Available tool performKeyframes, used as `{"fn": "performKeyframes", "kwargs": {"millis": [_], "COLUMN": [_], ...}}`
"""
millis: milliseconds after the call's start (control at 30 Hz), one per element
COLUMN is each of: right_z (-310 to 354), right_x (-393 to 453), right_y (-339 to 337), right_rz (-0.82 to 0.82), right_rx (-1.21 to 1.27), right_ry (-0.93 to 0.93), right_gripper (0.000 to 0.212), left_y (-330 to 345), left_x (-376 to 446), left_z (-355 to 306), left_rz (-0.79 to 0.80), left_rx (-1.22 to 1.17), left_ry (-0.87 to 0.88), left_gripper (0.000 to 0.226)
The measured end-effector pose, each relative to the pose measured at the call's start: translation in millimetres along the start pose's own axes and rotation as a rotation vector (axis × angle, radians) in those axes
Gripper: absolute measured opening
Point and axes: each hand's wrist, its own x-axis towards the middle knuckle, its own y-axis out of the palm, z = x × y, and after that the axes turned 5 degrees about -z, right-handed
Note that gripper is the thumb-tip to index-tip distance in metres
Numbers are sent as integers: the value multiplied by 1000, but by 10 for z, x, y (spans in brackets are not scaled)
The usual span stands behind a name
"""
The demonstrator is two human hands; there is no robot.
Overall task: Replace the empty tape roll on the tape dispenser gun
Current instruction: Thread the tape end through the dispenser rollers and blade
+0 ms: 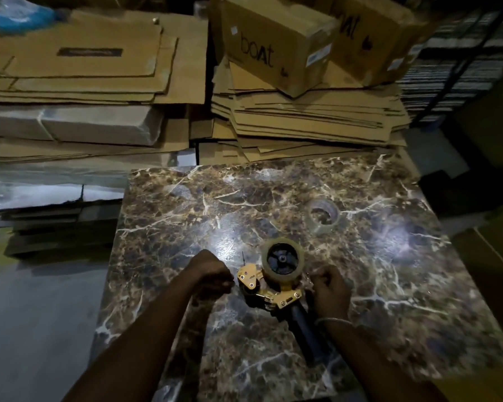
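Nearest you, your left hand (212,278) curls loosely closed just left of the tape dispenser gun (273,288), apparently pinching something thin; what, you cannot tell. The yellow metal gun lies on the glossy marbled surface (186,213), a roll (283,261) on its black hub. Your right hand (330,288) cups its right side, likely steadying it. A clear tape roll (322,216) lies farther right.
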Motion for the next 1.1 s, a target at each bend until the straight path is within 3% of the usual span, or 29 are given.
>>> {"fn": "performKeyframes", "kwargs": {"millis": [67, 133, 267, 400, 467, 533, 700, 867, 967, 1100], "right_z": [-25, -17, 71, -1, -7, 18, 116, 403, 509, 542], "right_x": [5, 11, -3, -145, -206, -225, -251, -221, -203, -238], "right_y": [-42, -71, -25, 10, 26, 89, 127, 133, 154, 202], "right_rz": [-5, 118, 221, 488, 591, 581, 737, 789, 828, 830], "right_rx": [-64, -180, 53, 178, 224, 266, 225, 513, 395, 203], "right_ry": [146, 280, 574, 709, 741, 734, 796, 733, 671, 724], "right_gripper": [25, 30, 42, 66, 67, 60, 76, 57, 60, 60], "left_y": [-27, -28, -4, 25, 29, 8, -148, -232, -219, -165], "left_x": [44, 61, 66, 54, 70, 89, 158, 288, 332, 447], "left_z": [-33, -52, -114, -159, -153, -146, -156, -105, -182, -267], "left_rz": [2, 47, -3, -37, -65, -70, -111, -58, -82, -141], "left_rx": [24, 1, 128, 284, 273, 238, 273, 20, -66, 100], "left_ry": [10, 19, 110, 155, 159, 171, 235, 332, 324, 453], "left_gripper": [15, 16, 24, 33, 32, 28, 29, 9, 9, 26]}}
